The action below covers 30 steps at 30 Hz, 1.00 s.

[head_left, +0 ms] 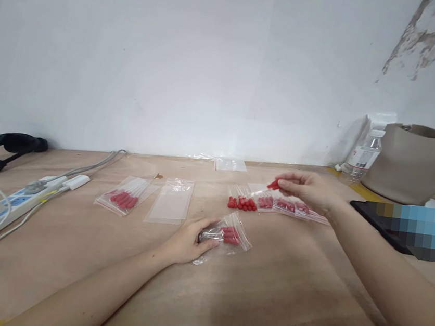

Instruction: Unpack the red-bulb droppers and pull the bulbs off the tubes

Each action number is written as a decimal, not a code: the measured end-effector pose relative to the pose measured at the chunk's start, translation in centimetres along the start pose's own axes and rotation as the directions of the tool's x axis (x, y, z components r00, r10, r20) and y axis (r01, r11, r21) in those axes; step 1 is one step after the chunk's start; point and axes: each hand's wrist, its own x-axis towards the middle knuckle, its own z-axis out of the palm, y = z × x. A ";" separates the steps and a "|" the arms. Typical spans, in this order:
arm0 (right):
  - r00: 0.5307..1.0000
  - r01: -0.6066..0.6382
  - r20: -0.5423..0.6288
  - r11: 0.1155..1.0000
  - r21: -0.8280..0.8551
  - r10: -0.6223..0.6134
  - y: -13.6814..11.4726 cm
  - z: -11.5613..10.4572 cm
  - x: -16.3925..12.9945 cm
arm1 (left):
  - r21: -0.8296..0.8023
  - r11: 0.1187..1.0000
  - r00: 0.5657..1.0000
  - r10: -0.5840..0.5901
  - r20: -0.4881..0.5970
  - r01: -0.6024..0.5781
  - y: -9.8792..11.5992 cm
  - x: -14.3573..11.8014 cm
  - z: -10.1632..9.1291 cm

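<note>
While left hand (187, 243) pinches clear bag (225, 235), right hand (304, 188) fingers grip red-capped piece (273, 184), mostly hidden.

Matt plywood tabletop (265, 294), glossy clear plastic bag (228, 235), perhaps rubbery red-tipped droppers (241, 203)

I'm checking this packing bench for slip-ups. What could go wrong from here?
1. The left hand pins only one end of the clear bag of red-capped droppers, so it could slide or spill.
2. The right hand pinches a single red-capped dropper in the air above the loose droppers; it could drop and mix in.
3. The empty bag lies loose and might be brushed away.
</note>
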 end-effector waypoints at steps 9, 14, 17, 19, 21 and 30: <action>0.729 0.644 0.296 0.469 -0.605 -0.618 2.0 9.9 3.0 | 0.114 0.981 0.968 0.133 0.213 -0.159 -0.4 0.0 -1.1; 0.708 0.683 0.607 0.133 -0.718 -0.362 2.8 12.6 3.9 | 0.113 0.981 0.970 0.136 0.203 -0.161 -0.3 0.0 -1.0; 0.723 0.674 0.603 0.150 -0.723 -0.338 3.4 13.1 4.0 | 0.109 0.983 0.972 0.125 0.197 -0.149 -0.3 0.1 -0.9; 0.740 0.658 0.588 0.168 -0.734 -0.328 3.6 13.1 4.0 | 0.106 0.985 0.974 0.115 0.196 -0.138 -0.3 0.1 -0.9; 0.760 0.634 0.560 0.187 -0.750 -0.329 3.5 12.9 3.7 | 0.103 0.986 0.975 0.107 0.196 -0.129 -0.4 0.0 -0.9; 0.917 0.363 0.068 0.749 -0.554 -0.393 3.6 8.6 -1.2 | -0.037 0.992 0.989 0.120 0.085 -0.117 -0.5 0.0 -0.9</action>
